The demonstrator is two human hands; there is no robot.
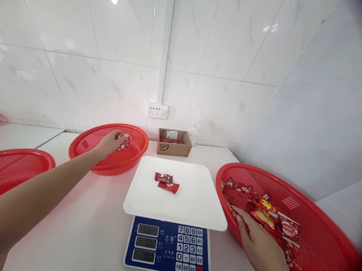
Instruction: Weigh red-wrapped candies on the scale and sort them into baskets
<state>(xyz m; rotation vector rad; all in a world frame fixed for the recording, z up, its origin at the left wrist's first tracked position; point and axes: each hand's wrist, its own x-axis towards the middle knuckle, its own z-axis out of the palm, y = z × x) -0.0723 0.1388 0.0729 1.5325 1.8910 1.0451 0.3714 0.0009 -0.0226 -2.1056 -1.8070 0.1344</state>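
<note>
My left hand [108,144] is closed on a red packet with white print [125,141], above the far red plastic basket [107,168]. My right hand [259,240] reaches over the near rim of the right red basket [323,222]. Its fingers are stretched out and slightly apart at the red wrapped snacks [241,196]; its lower fingers are hidden. Between the hands, two small red wrapped sweets [167,182] lie touching on the white pan [175,211] of a digital scale [168,248].
Behind the scale stands an open cardboard box [174,148] with red items inside. Another red basket [18,154] is at the left edge. A tiled wall [122,90] with a socket [158,110] closes off the back of the white table [79,219].
</note>
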